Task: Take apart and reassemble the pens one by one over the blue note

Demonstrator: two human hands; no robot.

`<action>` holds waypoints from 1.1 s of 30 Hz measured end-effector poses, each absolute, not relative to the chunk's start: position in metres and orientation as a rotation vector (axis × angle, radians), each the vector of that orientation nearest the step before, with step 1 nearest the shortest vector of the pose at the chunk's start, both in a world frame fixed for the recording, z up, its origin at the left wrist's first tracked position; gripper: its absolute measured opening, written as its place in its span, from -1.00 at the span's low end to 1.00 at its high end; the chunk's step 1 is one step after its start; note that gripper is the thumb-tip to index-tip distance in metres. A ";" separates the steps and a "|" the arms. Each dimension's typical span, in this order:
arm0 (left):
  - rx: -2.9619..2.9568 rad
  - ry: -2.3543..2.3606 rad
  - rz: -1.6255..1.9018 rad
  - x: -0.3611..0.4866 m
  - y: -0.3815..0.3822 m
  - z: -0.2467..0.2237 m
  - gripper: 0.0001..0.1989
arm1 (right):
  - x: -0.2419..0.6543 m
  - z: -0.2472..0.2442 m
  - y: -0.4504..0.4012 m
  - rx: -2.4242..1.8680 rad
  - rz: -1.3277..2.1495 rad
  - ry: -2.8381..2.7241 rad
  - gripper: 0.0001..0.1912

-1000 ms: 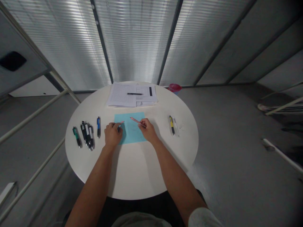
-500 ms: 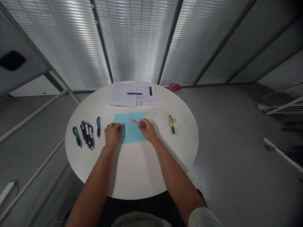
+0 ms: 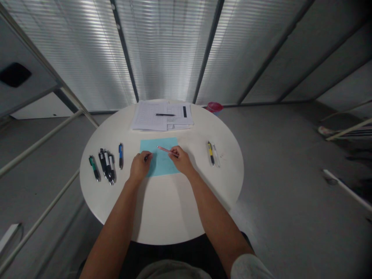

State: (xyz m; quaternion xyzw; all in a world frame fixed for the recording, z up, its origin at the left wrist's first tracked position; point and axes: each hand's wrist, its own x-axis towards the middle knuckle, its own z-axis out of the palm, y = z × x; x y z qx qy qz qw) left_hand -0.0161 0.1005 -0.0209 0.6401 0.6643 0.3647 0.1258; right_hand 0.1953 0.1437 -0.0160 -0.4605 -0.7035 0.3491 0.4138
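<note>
No brand or word can be read. Faint marks are seen on the blue sheet (image 3: pixel 162 164), and small print and a black bar on the papers (image 3: pixel 151 116), too small to be made out.

The pink pen (image 3: pixel 164 149) is pinched near its dark end between the thumb and fingers of the right hand (image 3: pixel 180 159); its tip is pointed leftward over the blue sheet. By the left hand (image 3: pixel 140 164), a small dark piece (image 3: pixel 146 158) is held at the curled fingertips, above the sheet's left part; whether anything more is gripped cannot be told. The blue pen (image 3: pixel 121 156) is lying left of that hand, well apart from it.
</note>
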 end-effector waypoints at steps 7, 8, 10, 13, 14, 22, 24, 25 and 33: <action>1.774 1.913 1.110 -0.016 0.100 -0.018 -0.72 | 0.195 -0.018 0.145 -1.162 0.874 -1.769 -0.89; 1.759 1.908 1.118 -0.016 0.100 -0.017 -0.72 | 0.195 -0.019 0.145 -1.162 0.872 -1.772 -0.89; 1.730 1.890 1.151 -0.015 0.099 -0.015 -0.74 | 0.195 -0.019 0.145 -1.164 0.868 -1.770 -0.89; 1.675 1.857 1.253 -0.014 0.098 -0.011 -0.76 | 0.195 -0.019 0.145 -1.159 0.867 -1.762 -0.88; 1.647 1.844 1.292 -0.014 0.098 -0.010 -0.76 | 0.195 -0.018 0.145 -1.158 0.869 -1.764 -0.88; 1.292 1.559 1.513 -0.004 0.098 -0.004 -0.75 | 0.194 -0.012 0.142 -1.131 0.862 -1.808 -0.89; 1.214 1.492 1.538 -0.003 0.099 -0.005 -0.73 | 0.194 -0.012 0.142 -1.123 0.867 -1.821 -0.88; 1.179 1.461 1.548 -0.003 0.100 -0.006 -0.73 | 0.194 -0.013 0.142 -1.116 0.871 -1.825 -0.88; 0.890 1.225 1.580 0.002 0.103 -0.007 -0.73 | 0.194 -0.018 0.144 -1.053 0.880 -1.842 -0.87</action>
